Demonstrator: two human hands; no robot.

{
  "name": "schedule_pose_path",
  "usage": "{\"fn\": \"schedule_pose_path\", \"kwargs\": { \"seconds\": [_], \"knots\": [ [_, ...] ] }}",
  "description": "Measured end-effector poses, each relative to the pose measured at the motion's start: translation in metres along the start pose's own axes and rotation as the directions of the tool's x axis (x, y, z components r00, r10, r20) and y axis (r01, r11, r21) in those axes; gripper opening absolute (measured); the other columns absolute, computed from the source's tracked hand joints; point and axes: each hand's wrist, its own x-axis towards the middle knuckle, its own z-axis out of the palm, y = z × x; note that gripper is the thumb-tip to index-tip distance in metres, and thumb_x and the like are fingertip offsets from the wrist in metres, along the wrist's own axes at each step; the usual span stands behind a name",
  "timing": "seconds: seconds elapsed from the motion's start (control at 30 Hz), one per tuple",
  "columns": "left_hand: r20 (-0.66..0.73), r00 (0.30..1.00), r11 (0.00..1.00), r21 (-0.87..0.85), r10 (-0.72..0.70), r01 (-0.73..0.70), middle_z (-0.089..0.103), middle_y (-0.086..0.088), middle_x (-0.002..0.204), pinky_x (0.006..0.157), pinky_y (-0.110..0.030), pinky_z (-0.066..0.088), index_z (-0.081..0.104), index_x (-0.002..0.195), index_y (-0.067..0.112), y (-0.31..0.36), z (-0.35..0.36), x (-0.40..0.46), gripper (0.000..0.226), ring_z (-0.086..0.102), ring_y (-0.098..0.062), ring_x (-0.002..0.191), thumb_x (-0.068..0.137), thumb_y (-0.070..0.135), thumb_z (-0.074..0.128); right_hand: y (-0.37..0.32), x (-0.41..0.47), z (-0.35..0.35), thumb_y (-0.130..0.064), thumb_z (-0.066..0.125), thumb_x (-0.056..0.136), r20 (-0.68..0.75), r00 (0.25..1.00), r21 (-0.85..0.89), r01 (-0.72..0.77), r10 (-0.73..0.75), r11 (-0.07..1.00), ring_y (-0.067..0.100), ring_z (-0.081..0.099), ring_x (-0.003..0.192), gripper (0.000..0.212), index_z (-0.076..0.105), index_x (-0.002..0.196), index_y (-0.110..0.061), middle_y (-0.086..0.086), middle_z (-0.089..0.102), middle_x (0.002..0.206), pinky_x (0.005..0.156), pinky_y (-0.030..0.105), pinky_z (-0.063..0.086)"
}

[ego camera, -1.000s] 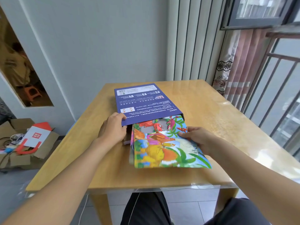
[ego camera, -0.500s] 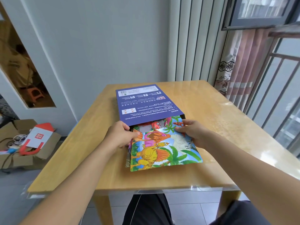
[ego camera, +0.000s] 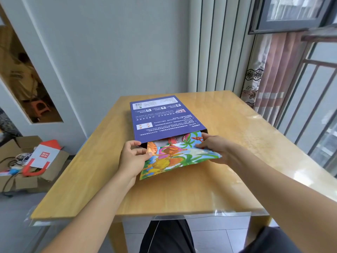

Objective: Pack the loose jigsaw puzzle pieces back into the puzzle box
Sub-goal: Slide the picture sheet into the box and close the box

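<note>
A flat purple puzzle box (ego camera: 160,117) lies on the wooden table (ego camera: 237,143), its open end facing me. A colourful dinosaur picture sheet (ego camera: 175,156) sticks out of that opening, its far end inside the box. My left hand (ego camera: 133,157) pinches the sheet's left edge right at the box mouth. My right hand (ego camera: 215,147) holds the sheet's right edge, fingers over its top corner. No loose puzzle pieces are visible.
The table's near edge has a clear plastic cover (ego camera: 200,214) hanging over it. A wall stands behind the table, a curtain (ego camera: 269,73) and window railing (ego camera: 317,99) to the right. Cardboard boxes with a red and white bag (ego camera: 40,157) lie on the floor at left.
The picture sheet has slid further into the box. My left hand moved from the box flap onto the sheet's left edge, and my right hand moved forward with the sheet.
</note>
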Motion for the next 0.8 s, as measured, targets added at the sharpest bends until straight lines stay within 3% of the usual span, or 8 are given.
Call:
{"fn": "schedule_pose_path", "kwargs": {
  "seconds": [0.13,0.27,0.4,0.43,0.5,0.57,0.67,0.8],
  "knots": [
    [0.056,0.982,0.975,-0.123,-0.181,0.187,0.066,0.003,0.103,0.057,-0.027,0.049,0.048,0.119,0.023,0.009,0.002,-0.009,0.044,0.063,-0.015,0.083,0.086,0.017,0.077,-0.002,0.012,0.007,0.015,0.046,0.096,-0.126,0.992,0.032,0.022,-0.018,0.999,0.023,0.073,0.078,0.039,0.065,0.122,-0.008,0.016,0.069,0.108,0.052,0.026,0.058],
    [-0.007,0.983,0.951,-0.257,-0.181,0.173,0.065,-0.005,0.116,0.072,-0.038,0.056,0.036,0.124,0.026,0.006,0.014,-0.016,0.058,0.068,-0.023,0.087,0.087,-0.007,0.066,-0.007,0.014,0.017,-0.001,0.062,0.096,-0.210,0.977,-0.108,0.002,-0.025,0.994,0.022,0.071,0.059,0.029,0.061,0.124,-0.007,0.013,0.070,0.093,0.049,0.035,0.060],
    [-0.108,0.977,0.914,-0.385,-0.185,0.131,0.064,-0.006,0.127,0.097,-0.049,0.052,0.033,0.122,0.027,-0.004,0.032,-0.022,0.063,0.065,-0.024,0.108,0.086,-0.018,0.059,-0.011,0.002,0.011,-0.019,0.058,0.100,-0.146,0.988,-0.048,-0.063,0.056,0.997,0.030,0.073,0.082,0.031,0.060,0.127,-0.003,0.017,0.071,0.113,0.065,0.039,0.061],
    [-0.137,0.973,0.907,-0.404,-0.188,0.118,0.064,-0.004,0.127,0.092,-0.040,0.054,0.033,0.122,0.027,-0.007,0.037,-0.022,0.062,0.065,-0.019,0.105,0.087,-0.018,0.058,-0.009,0.000,0.006,-0.018,0.057,0.100,-0.118,0.990,-0.032,-0.081,0.076,0.996,0.033,0.072,0.091,0.032,0.058,0.128,-0.002,0.020,0.070,0.119,0.074,0.043,0.061],
    [-0.216,0.958,0.906,-0.415,-0.189,0.086,0.064,0.000,0.120,0.066,-0.019,0.051,0.035,0.120,0.025,-0.007,0.047,-0.022,0.057,0.064,-0.008,0.089,0.087,-0.018,0.055,-0.005,-0.006,-0.001,-0.010,0.059,0.097,-0.113,0.989,-0.001,-0.100,0.099,0.995,0.036,0.071,0.100,0.032,0.057,0.126,0.003,0.023,0.069,0.120,0.083,0.046,0.060],
    [-0.304,0.934,0.906,-0.420,-0.188,0.046,0.065,0.002,0.115,0.056,-0.017,0.045,0.038,0.115,0.024,-0.003,0.058,-0.021,0.052,0.060,-0.004,0.079,0.087,-0.017,0.052,-0.002,-0.010,-0.001,-0.001,0.061,0.093,-0.189,0.980,-0.033,-0.074,0.066,0.997,0.036,0.073,0.088,0.022,0.061,0.114,0.005,0.024,0.072,0.108,0.076,0.043,0.062],
    [-0.358,0.914,0.916,-0.400,-0.192,0.035,0.062,0.001,0.112,0.058,-0.021,0.045,0.042,0.110,0.025,0.002,0.071,-0.018,0.046,0.060,-0.011,0.078,0.084,-0.013,0.047,0.000,-0.007,0.006,0.007,0.063,0.091,-0.316,0.948,-0.112,-0.018,-0.019,0.994,0.031,0.070,0.082,0.019,0.063,0.101,-0.009,0.013,0.070,0.093,0.081,0.045,0.061],
    [-0.282,0.927,0.898,-0.426,-0.246,0.109,0.051,0.001,0.120,0.084,-0.039,0.057,0.039,0.113,0.035,0.007,0.076,-0.001,0.052,0.058,-0.024,0.108,0.082,-0.005,0.053,-0.004,0.010,0.020,0.014,0.060,0.089,-0.450,0.886,-0.030,0.110,-0.112,0.993,0.031,0.066,0.096,0.035,0.064,0.118,-0.007,0.012,0.061,0.108,0.049,0.029,0.060]
  ]
}}
